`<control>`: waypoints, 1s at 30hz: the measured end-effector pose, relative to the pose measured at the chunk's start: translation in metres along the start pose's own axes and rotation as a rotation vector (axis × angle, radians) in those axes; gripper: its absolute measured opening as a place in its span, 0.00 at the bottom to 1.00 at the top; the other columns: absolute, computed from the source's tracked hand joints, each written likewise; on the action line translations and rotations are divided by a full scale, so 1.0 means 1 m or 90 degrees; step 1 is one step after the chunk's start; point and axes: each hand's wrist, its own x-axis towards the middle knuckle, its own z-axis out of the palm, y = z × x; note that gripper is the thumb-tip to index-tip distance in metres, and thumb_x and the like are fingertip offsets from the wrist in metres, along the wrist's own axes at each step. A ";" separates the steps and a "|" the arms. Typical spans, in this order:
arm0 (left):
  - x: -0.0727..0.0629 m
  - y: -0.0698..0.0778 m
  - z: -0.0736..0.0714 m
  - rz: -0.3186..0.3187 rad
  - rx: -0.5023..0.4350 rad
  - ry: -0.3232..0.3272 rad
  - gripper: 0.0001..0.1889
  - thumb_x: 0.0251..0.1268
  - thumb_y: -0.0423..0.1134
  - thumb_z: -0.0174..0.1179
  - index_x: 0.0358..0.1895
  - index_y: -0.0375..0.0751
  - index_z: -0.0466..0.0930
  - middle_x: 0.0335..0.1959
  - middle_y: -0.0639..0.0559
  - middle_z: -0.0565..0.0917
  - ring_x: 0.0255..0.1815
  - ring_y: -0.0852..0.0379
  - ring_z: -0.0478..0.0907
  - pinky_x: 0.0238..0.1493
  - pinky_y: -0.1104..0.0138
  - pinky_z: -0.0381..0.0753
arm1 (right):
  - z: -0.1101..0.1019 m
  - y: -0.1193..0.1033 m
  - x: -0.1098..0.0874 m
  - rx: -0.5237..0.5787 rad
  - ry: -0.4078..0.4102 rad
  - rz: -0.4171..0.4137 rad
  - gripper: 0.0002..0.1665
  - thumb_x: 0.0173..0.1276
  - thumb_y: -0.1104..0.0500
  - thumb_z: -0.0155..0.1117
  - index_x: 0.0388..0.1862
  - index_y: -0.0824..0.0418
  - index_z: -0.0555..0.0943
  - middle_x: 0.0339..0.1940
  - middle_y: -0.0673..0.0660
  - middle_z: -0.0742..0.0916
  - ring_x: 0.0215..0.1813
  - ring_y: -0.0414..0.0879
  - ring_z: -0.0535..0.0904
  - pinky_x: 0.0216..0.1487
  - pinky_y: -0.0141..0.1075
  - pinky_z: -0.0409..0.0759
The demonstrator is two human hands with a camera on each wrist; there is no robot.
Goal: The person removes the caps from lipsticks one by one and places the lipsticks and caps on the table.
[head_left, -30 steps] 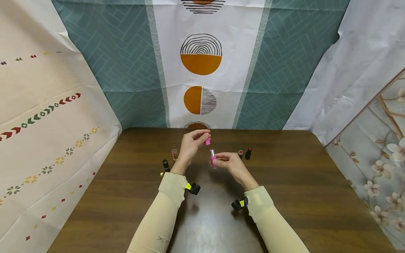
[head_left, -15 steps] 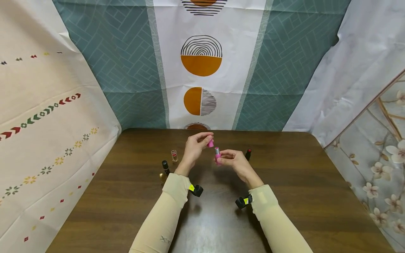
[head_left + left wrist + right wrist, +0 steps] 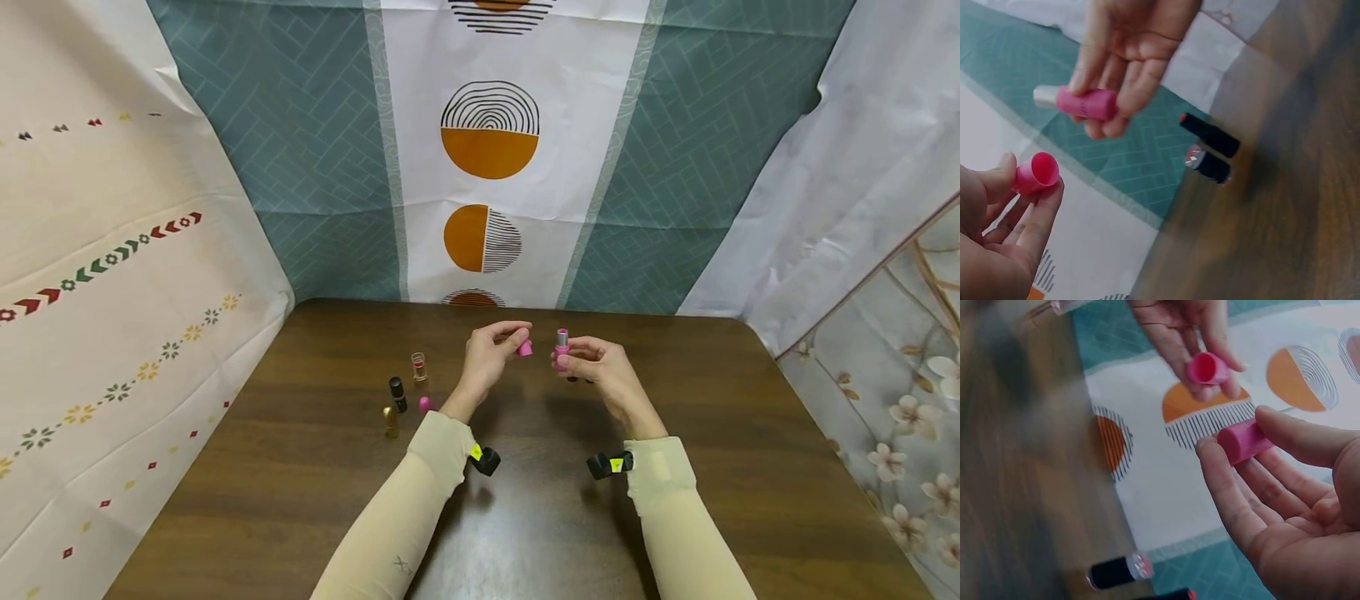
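Observation:
My left hand (image 3: 487, 362) pinches a pink lipstick cap (image 3: 1038, 173) between thumb and fingers, its hollow mouth showing in both wrist views. To its right, my right hand (image 3: 607, 379) grips an uncapped lipstick (image 3: 1087, 103) by its pink base, with the silver collar pointing up in the head view. Cap and lipstick are apart, held above the table. Beyond the right hand stand two black lipsticks: one with a bare red tip (image 3: 1210, 135) and one with a clear top (image 3: 1210, 165). The right hand mostly hides them in the head view.
On the brown table (image 3: 315, 483), left of the left hand, stand a clear case with red inside (image 3: 419, 367), a black cylinder (image 3: 397, 394), a gold one (image 3: 390, 422) and a small pink one (image 3: 425, 405) partly behind the wrist. Patterned cloth (image 3: 330, 167) hangs behind the table.
Both hands have moved right, still holding the cap and the lipstick, and the gap between these has widened. The gold and pink cylinders now show beside the left forearm; the black lipsticks have become mostly covered.

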 end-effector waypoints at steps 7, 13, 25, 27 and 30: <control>0.001 -0.004 0.021 0.022 0.028 -0.015 0.11 0.72 0.38 0.68 0.52 0.39 0.90 0.43 0.43 0.90 0.40 0.58 0.87 0.52 0.53 0.87 | -0.020 -0.004 -0.004 -0.014 0.029 0.002 0.24 0.74 0.64 0.69 0.61 0.78 0.76 0.43 0.54 0.92 0.45 0.49 0.91 0.49 0.34 0.85; 0.001 -0.002 0.033 0.040 0.060 -0.045 0.12 0.70 0.41 0.70 0.50 0.40 0.91 0.41 0.48 0.91 0.38 0.60 0.86 0.46 0.60 0.88 | -0.033 -0.009 -0.009 -0.027 0.039 0.001 0.23 0.72 0.68 0.69 0.59 0.80 0.75 0.43 0.55 0.92 0.44 0.46 0.91 0.50 0.33 0.86; 0.001 -0.017 0.057 0.039 0.126 -0.048 0.10 0.65 0.39 0.72 0.47 0.40 0.92 0.41 0.50 0.91 0.38 0.60 0.89 0.42 0.71 0.85 | -0.050 -0.008 -0.017 -0.113 0.060 0.040 0.20 0.70 0.67 0.72 0.54 0.78 0.76 0.42 0.56 0.90 0.41 0.40 0.87 0.49 0.33 0.85; 0.001 -0.019 0.059 0.038 0.137 -0.056 0.10 0.66 0.38 0.72 0.47 0.40 0.91 0.41 0.50 0.92 0.38 0.61 0.89 0.43 0.71 0.85 | -0.051 -0.007 -0.018 -0.120 0.071 0.047 0.21 0.69 0.67 0.72 0.54 0.78 0.76 0.40 0.51 0.88 0.40 0.39 0.86 0.48 0.33 0.85; 0.000 -0.023 0.064 0.033 0.158 -0.066 0.09 0.67 0.36 0.71 0.48 0.39 0.91 0.42 0.51 0.92 0.39 0.62 0.88 0.44 0.71 0.84 | -0.053 -0.006 -0.018 -0.124 0.083 0.054 0.21 0.68 0.67 0.73 0.53 0.79 0.76 0.39 0.50 0.86 0.40 0.39 0.84 0.47 0.32 0.85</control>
